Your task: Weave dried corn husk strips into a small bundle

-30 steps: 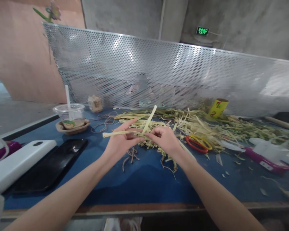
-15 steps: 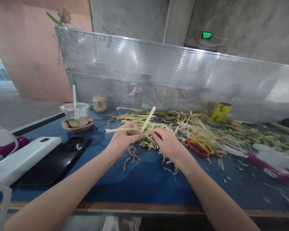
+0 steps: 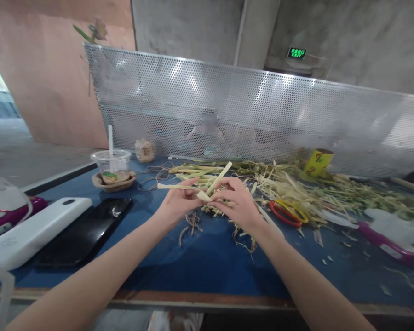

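Note:
My left hand (image 3: 177,204) and my right hand (image 3: 235,200) meet above the blue table (image 3: 207,262), both pinched on pale green leaf strips (image 3: 214,181). One strip sticks out to the left from my left fingers, another rises up and to the right. The fingertips of both hands touch at the crossing point of the strips. Right below and behind the hands lies a heap of cut leaf strips (image 3: 279,184), with some dry brown fibres (image 3: 191,220) near my left wrist.
Red and yellow scissors (image 3: 288,211) lie right of my right hand. A black phone (image 3: 89,225), a white power bank (image 3: 34,232), a plastic cup with straw (image 3: 112,163), a yellow roll (image 3: 317,162) and a pink-and-white tool (image 3: 389,234) stand around. A perforated metal screen (image 3: 262,115) closes the back; a person sits behind it.
Both hands have shifted slightly right and up, and my right fingers have curled more over the crossing of the strips. The upright strip leans lower now.

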`<state>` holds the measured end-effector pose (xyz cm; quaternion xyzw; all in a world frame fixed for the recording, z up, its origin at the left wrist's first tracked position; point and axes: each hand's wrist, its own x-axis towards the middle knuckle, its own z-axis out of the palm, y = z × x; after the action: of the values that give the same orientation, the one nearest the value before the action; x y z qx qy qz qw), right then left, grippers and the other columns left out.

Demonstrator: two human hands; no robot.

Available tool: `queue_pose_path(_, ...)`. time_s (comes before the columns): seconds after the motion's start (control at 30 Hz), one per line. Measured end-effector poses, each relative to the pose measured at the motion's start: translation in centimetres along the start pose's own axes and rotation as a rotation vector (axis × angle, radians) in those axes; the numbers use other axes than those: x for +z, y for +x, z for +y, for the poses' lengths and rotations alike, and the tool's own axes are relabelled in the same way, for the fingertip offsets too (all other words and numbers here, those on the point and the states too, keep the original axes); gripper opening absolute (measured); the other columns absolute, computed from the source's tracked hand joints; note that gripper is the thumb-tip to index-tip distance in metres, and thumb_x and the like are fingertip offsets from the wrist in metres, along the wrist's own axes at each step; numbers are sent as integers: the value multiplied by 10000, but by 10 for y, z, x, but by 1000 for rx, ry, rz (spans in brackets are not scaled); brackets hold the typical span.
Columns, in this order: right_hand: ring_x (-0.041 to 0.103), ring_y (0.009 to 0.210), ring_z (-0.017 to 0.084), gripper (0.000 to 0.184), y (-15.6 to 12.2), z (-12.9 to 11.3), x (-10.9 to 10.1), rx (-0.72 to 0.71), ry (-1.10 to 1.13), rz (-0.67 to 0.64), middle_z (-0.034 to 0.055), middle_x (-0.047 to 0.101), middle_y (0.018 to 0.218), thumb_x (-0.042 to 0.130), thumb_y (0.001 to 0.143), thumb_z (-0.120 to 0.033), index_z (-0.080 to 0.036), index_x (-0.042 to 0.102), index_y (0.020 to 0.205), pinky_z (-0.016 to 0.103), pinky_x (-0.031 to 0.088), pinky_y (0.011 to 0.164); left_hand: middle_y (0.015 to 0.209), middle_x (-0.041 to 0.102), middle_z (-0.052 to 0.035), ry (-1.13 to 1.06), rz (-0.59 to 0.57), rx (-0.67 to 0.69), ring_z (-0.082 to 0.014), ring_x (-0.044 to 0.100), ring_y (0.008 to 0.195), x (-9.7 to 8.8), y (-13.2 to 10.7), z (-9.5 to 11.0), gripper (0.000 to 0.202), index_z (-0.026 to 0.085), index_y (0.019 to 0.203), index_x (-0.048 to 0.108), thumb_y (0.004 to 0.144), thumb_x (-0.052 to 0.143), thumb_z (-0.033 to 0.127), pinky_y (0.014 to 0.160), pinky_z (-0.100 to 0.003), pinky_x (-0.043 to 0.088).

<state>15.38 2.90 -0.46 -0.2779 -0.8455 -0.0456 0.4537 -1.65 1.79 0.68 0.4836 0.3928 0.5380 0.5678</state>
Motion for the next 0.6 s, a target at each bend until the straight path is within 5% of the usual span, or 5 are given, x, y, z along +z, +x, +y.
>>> queue_pose_path(0.17, 572, 848, 191, 50, 2, -4, 5, 291, 152, 25, 35, 629, 832, 691, 716, -234, -221, 658, 682, 350, 422, 803, 675, 689, 18, 115, -30, 82, -132, 613, 601, 0, 0, -4, 807, 121, 1193, 491, 450, 804, 110, 675, -299, 480)
queue_pose_path(0.3, 568, 672, 152, 93, 1, -3, 6, 483, 246, -4, 4, 608, 701, 641, 733, -243, -197, 567, 699, 272, 422, 624, 737, 693, 6, 120, -55, 93, -115, 604, 595, 0, 0, -5, 831, 132, 1278, 415, 524, 763, 100, 675, -291, 486)
queue_pose_path(0.6, 519, 549, 118, 307, -3, 2, 13, 676, 258, 56, -20, 572, 630, 651, 685, -429, -190, 459, 682, 248, 381, 552, 701, 686, 19, 118, -107, 71, -90, 575, 568, 2, -2, -6, 803, 117, 1261, 436, 527, 760, 99, 617, -238, 460)
